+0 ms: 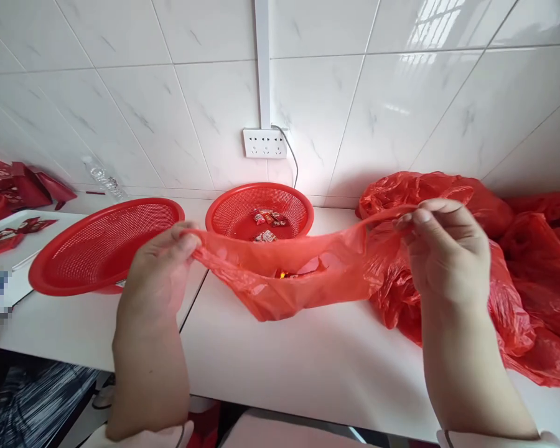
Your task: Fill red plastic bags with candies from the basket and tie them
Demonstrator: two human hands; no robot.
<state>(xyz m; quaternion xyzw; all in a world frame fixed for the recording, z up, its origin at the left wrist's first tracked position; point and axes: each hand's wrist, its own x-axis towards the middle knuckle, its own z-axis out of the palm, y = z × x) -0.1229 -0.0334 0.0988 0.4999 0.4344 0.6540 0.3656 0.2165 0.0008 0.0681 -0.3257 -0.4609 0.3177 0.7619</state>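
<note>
A thin red plastic bag (pixel 289 297) is stretched sideways above the white table, its mouth partly spread. My left hand (pixel 161 267) pinches one top corner between thumb and fingers. At the opposite corner, my right hand (pixel 448 246) grips the bag the same way. Inside the mouth, something red with a small yellow patch shows, too covered to name. Just behind the bag stands a round red plastic basket (pixel 221 214) with several small wrapped packets (pixel 268 218) in it.
Another red basket (pixel 70 249) tilts at the left, close to my left forearm. A heap of red plastic bags (pixel 518 298) lies at the right. A clear bottle (pixel 103 177) is by the tiled wall, below a power strip (pixel 265 144). A white tray (pixel 70 219) holds red packets.
</note>
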